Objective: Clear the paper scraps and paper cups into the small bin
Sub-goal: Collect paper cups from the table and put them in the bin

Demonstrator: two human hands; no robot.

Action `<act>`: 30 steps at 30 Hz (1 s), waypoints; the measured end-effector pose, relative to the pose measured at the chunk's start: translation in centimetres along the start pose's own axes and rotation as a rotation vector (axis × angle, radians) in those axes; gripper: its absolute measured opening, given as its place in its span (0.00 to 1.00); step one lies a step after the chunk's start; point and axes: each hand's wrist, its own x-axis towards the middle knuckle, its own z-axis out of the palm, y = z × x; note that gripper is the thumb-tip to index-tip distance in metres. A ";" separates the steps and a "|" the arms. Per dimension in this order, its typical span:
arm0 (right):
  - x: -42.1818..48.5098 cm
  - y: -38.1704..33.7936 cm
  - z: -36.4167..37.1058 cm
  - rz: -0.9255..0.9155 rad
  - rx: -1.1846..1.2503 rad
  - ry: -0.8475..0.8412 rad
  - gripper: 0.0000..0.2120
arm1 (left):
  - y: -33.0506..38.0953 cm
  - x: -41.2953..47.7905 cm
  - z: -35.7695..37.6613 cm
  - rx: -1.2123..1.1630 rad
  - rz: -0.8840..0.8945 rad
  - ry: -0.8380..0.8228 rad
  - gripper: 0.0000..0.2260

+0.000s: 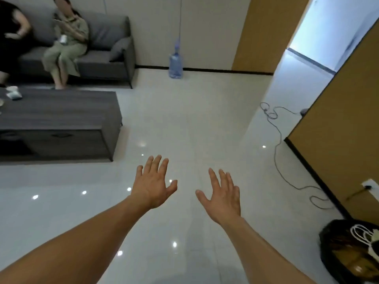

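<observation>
My left hand [152,184] and my right hand [222,193] are stretched out side by side over the glossy white floor, fingers spread and straight, holding nothing. A bin with a black liner [336,249] stands at the lower right edge, with white and brown rubbish inside; it lies well right of my right hand. On the far left of the dark grey coffee table [61,111] sit pale crumpled scraps or cups [13,93], too blurred to tell apart.
Two people sit on a grey sofa [106,48] behind the table. A blue water jug [175,63] stands by the far wall. A grey cable [276,144] snakes along the floor by the brown wall on the right. An open doorway shows at upper right.
</observation>
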 end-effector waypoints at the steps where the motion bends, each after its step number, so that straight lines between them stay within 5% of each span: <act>1: 0.9 -3.1 0.4 -0.047 0.009 -0.007 0.38 | -2.9 -0.2 -0.5 -0.006 -0.046 0.013 0.35; 11: 6.9 -31.6 7.1 -0.375 0.029 -0.104 0.38 | -30.2 -3.7 -4.6 -0.019 -0.392 0.073 0.36; 30: 26.8 -68.7 16.6 -0.828 0.037 -0.250 0.37 | -62.1 5.7 -11.0 -0.002 -0.838 0.088 0.35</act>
